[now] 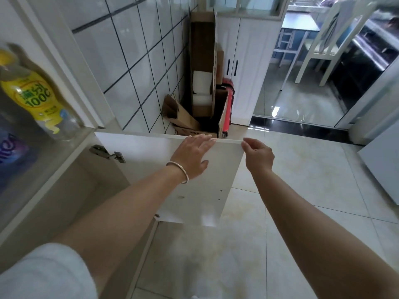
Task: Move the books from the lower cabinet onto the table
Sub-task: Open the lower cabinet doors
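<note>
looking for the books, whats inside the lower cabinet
No books show. The open door, held by the left hand and right hand, exposes only a dim bare inner wall; the interior lies out of view.

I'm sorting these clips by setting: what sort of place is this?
Most likely a home, near a dining area: white tiled wall, glossy tiled floor, and a white dining chair beyond the doorway.

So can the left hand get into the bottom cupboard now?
Probably yes. The cabinet door is swung open, the left hand rests flat on its inner face, and nothing blocks the opening beside that arm. The inside is hidden, so no books show.
</note>
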